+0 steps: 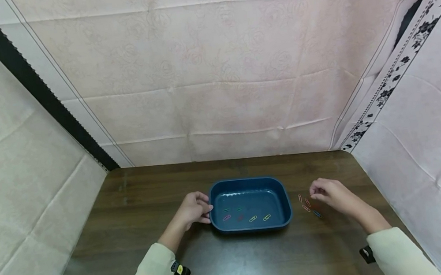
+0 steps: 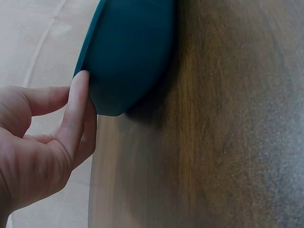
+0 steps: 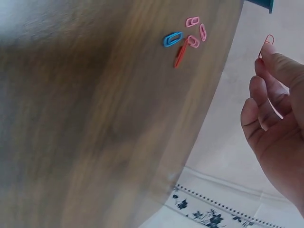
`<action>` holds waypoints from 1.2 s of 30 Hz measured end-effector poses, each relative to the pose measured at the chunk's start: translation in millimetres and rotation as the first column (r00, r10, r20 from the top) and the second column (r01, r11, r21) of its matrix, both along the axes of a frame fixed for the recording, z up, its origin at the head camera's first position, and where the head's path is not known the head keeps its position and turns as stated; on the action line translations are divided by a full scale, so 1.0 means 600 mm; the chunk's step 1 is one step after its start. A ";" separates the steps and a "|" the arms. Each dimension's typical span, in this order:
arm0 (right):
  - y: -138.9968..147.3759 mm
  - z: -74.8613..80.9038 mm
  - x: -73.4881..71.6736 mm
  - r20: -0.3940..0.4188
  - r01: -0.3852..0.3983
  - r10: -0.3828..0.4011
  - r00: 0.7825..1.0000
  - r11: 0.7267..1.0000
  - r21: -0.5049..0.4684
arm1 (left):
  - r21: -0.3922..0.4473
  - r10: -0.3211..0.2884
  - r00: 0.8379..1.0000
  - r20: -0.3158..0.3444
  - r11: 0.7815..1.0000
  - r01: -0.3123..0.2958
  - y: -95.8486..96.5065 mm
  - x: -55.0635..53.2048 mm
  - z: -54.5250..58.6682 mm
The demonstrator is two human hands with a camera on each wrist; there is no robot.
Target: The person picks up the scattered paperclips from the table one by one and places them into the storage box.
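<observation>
A blue rectangular tray (image 1: 252, 228) stands on the table, and my left hand (image 1: 195, 208) grips its left rim. In the left wrist view, thumb and fingers of that hand (image 2: 47, 137) meet at the tray's edge (image 2: 128, 52). Inside the tray lie green paper clips (image 1: 240, 208), a pink one (image 1: 226, 218), a red one (image 1: 240, 218) and yellow ones (image 1: 267, 217). My right hand (image 1: 333, 194), raised right of the tray, pinches a red paper clip (image 3: 269, 40) between thumb and index finger. Below it lie pink clips (image 3: 192, 22), a red clip (image 3: 179, 56) and a blue clip (image 3: 172, 39).
The brown wooden table (image 1: 240, 259) reaches back to a pale cloth wall (image 1: 218, 111). Cloth panels also rise at the left (image 1: 23, 196) and right (image 1: 428, 144), the right one with a black floral border.
</observation>
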State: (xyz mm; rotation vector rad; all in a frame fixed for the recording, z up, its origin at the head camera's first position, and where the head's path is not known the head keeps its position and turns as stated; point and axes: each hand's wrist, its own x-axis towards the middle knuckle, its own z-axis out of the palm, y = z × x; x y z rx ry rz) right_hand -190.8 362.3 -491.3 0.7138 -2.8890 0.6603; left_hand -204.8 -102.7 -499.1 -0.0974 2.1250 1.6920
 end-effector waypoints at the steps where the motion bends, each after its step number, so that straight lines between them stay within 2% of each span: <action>1: -0.004 0.003 -0.001 0.000 -0.006 0.006 1.000 1.000 0.006 | 0.001 -0.001 1.000 -0.002 1.000 0.001 0.000 0.000 0.000; 12: -0.037 0.021 -0.022 -0.026 -0.080 0.081 0.996 0.997 0.007 | -0.006 0.003 1.000 0.002 1.000 -0.003 0.000 0.000 -0.001; 20: -0.073 0.040 -0.032 0.038 -0.132 0.132 0.991 0.991 0.010 | -0.007 0.005 1.000 0.005 1.000 -0.005 0.000 -0.001 -0.001; 27: -0.110 0.058 -0.043 0.023 -0.223 0.222 0.975 0.975 0.009 | -0.001 0.003 1.000 0.005 1.000 -0.003 0.001 -0.003 -0.001; 36: -0.149 0.063 -0.057 0.091 -0.281 0.279 0.956 0.959 0.019 | -0.012 0.000 1.000 0.008 1.000 0.000 0.001 0.000 0.000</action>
